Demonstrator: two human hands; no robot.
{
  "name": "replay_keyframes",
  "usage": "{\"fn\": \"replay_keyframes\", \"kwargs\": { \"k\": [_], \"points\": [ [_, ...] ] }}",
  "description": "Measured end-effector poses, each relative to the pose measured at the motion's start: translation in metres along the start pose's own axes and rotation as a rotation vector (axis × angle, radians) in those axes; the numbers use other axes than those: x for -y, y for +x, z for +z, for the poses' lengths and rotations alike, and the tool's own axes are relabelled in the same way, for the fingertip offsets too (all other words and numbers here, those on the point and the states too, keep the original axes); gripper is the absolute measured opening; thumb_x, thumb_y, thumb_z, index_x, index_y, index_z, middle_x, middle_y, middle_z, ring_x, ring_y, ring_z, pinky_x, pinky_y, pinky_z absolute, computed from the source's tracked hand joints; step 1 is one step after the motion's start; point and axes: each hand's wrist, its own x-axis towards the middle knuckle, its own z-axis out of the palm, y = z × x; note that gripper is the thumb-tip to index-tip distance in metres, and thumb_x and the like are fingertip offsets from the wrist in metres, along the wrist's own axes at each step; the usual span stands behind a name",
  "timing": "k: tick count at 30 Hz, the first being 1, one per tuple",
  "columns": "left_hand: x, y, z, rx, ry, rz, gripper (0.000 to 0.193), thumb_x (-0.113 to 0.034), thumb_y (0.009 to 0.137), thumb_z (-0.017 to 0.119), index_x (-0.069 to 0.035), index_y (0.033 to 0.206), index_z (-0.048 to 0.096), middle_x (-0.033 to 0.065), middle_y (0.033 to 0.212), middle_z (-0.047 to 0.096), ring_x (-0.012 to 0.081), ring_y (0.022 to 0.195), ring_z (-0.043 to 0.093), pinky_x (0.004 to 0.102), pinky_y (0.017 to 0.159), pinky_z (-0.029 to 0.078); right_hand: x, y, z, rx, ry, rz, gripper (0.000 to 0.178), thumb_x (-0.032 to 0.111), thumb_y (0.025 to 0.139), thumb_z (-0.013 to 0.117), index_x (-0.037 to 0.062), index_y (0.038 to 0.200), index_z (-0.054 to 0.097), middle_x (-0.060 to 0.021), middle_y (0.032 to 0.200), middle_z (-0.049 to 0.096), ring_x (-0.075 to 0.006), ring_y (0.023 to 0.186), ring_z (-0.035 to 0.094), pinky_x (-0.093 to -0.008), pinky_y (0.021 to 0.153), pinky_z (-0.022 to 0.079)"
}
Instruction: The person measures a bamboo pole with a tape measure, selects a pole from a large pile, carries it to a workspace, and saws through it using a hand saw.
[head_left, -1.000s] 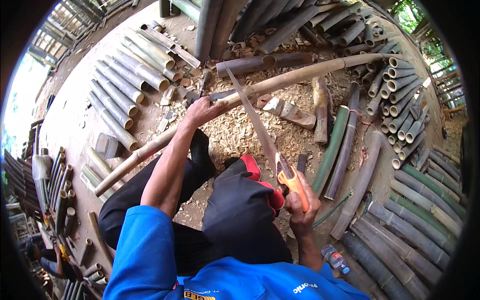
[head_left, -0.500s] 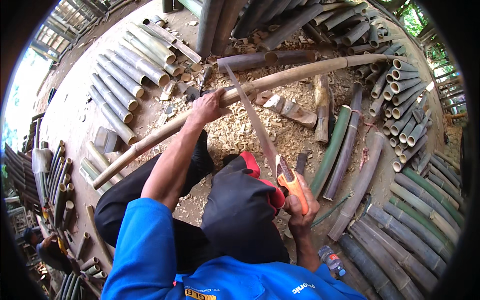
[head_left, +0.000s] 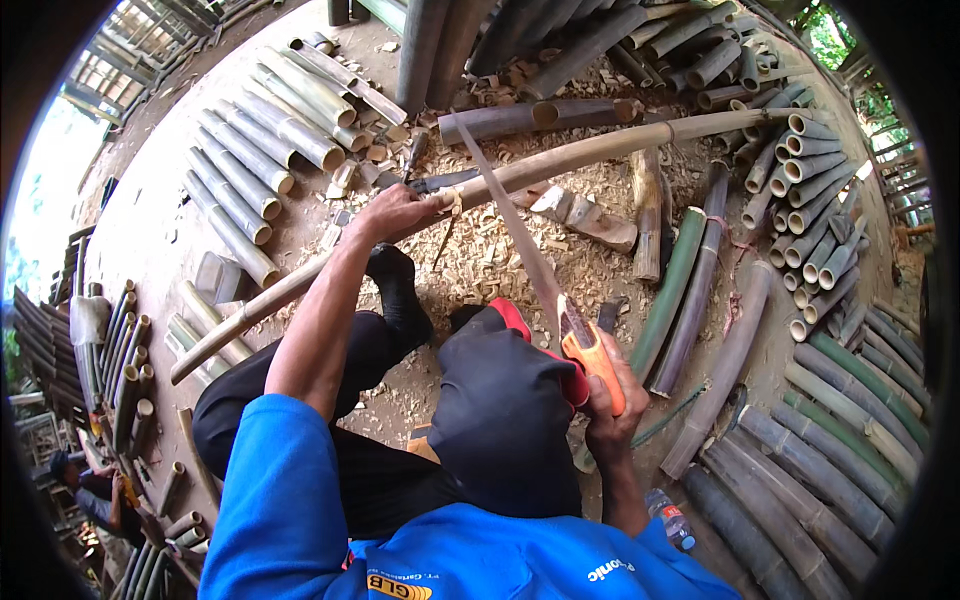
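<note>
A long pale bamboo pole slants across in front of me, its near end low at the left and its far end at the right among cut tubes. My left hand is closed around it left of the middle, just beside a node. My right hand grips the orange handle of a handsaw, near my right knee. From there the saw's blade points up and away, crossing the pole to the right of my left hand. Whether its teeth touch the bamboo I cannot tell.
Wood chips cover the ground ahead. A wooden block and a dark-bladed tool lie beyond the pole. Cut bamboo tubes lie at left, more at right. A plastic bottle is by my right arm. Another person works far left.
My left hand and the pole have shifted slightly left and down. The saw handle, in my right hand, has moved a little right. More of my left foot shows now.
</note>
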Motion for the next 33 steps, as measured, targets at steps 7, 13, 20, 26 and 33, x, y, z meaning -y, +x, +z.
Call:
{"fn": "replay_keyframes", "kwargs": {
  "k": [7, 13, 20, 26, 33],
  "points": [
    [-0.025, 0.009, 0.022, -0.286, -0.166, 0.240, 0.085, -0.080, 0.084, 0.038, -0.004, 0.106, 0.071, 0.0275, 0.107, 0.067, 0.0382, 0.110, 0.062, 0.0448, 0.095, 0.047, -0.006, -0.012, 0.003, 0.020, -0.047, -0.027, 0.048, 0.019, 0.093, 0.059, -0.0089, 0.131, 0.051, -0.0234, 0.119, 0.064, -0.0287, 0.109, 0.065, -0.0353, 0.093, 0.049],
    [-0.035, 0.034, 0.031, -0.285, 0.074, 0.087, 0.079, -0.072, 0.089, 0.041, 0.001, 0.101, 0.070, 0.0266, 0.098, 0.068, 0.0396, 0.100, 0.064, 0.0459, 0.088, 0.048, -0.007, -0.021, -0.002, -0.009, -0.032, 0.041, 0.047, 0.018, 0.092, 0.059, -0.0080, 0.131, 0.052, -0.0227, 0.114, 0.065, -0.0275, 0.102, 0.066, -0.0344, 0.088, 0.050],
    [-0.047, 0.028, 0.041, -0.298, 0.028, 0.060, 0.074, -0.077, 0.086, 0.041, -0.012, 0.104, 0.072, 0.0160, 0.096, 0.071, 0.0333, 0.101, 0.067, 0.0455, 0.087, 0.049, -0.014, -0.027, -0.011, -0.003, -0.039, 0.065, 0.045, 0.015, 0.091, 0.057, -0.0075, 0.130, 0.053, -0.0207, 0.110, 0.065, -0.0254, 0.099, 0.066, -0.0339, 0.086, 0.050],
    [-0.039, 0.027, 0.046, -0.351, -0.023, 0.094, 0.080, -0.081, 0.081, 0.042, -0.009, 0.095, 0.074, 0.0213, 0.098, 0.070, 0.0371, 0.100, 0.066, 0.0466, 0.085, 0.050, -0.011, -0.030, -0.012, 0.018, -0.002, 0.110, 0.044, 0.016, 0.092, 0.056, -0.0077, 0.129, 0.053, -0.0217, 0.112, 0.066, -0.0256, 0.098, 0.067, -0.0342, 0.087, 0.050],
    [-0.057, 0.013, 0.056, -0.447, -0.013, 0.122, 0.075, -0.078, 0.084, 0.041, -0.011, 0.098, 0.073, 0.0188, 0.092, 0.071, 0.0357, 0.096, 0.068, 0.0461, 0.083, 0.050, -0.042, 0.047, 0.037, -0.067, -0.079, -0.172, 0.041, 0.014, 0.091, 0.055, -0.0098, 0.125, 0.055, -0.0243, 0.106, 0.067, -0.0249, 0.093, 0.068, -0.0356, 0.083, 0.052]
  ]
}}
